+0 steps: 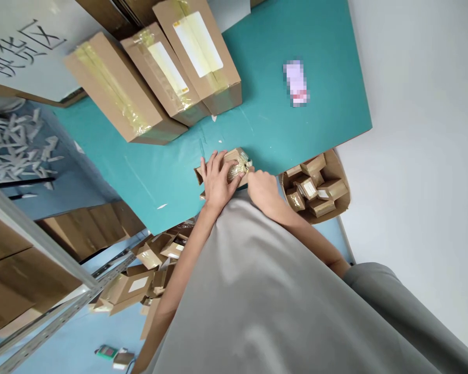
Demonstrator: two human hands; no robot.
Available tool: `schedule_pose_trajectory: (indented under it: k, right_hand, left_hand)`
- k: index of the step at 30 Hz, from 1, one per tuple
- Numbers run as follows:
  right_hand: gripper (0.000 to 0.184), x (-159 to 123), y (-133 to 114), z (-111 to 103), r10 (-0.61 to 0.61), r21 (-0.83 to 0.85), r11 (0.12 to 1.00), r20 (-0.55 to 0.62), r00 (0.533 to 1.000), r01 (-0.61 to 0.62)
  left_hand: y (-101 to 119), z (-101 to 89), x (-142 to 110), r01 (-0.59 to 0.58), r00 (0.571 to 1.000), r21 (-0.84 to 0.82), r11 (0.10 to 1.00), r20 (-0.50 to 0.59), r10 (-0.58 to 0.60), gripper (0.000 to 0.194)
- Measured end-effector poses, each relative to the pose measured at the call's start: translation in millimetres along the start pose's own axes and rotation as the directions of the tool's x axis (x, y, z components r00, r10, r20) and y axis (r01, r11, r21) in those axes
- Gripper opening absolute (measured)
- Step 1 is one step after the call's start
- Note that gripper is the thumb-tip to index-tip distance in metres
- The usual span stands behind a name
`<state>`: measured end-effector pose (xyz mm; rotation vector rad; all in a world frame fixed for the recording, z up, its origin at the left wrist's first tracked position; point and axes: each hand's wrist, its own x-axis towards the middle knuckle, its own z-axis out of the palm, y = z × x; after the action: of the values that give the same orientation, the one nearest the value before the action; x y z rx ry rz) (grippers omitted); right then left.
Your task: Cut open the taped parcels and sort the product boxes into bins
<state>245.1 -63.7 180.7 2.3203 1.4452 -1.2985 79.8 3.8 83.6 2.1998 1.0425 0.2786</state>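
Note:
A small brown cardboard box (237, 157) lies on the teal table (265, 119) near its front edge. My left hand (216, 179) rests on top of the box with fingers stretched flat across it. My right hand (262, 189) is at the box's right end, fingers curled and pinched against its taped end; what they grip is hidden. My grey shirt covers the lower part of the view.
Three long taped cardboard boxes (156, 78) lie at the table's back left. An open carton of small boxes (315, 187) sits at the table's right corner. More small boxes (152, 270) are piled below left, beside a metal rack (42, 259). A white sign (27, 47) leans at top left.

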Motion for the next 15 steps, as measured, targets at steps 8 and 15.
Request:
schedule_pose_trajectory:
  k: [8,15]
  right_hand:
    - [0.041,-24.1,32.8,-7.8,0.009,0.110,0.994,-0.110,0.994,0.003]
    - [0.039,-0.8,10.0,-10.5,-0.019,-0.024,1.000,-0.087,0.996,0.017]
  left_hand:
    - [0.7,-0.1,-1.0,0.002,1.000,-0.025,1.000,0.008,-0.002,0.049]
    - [2.0,-0.8,-0.6,0.002,1.000,-0.021,1.000,0.023,-0.002,0.047]
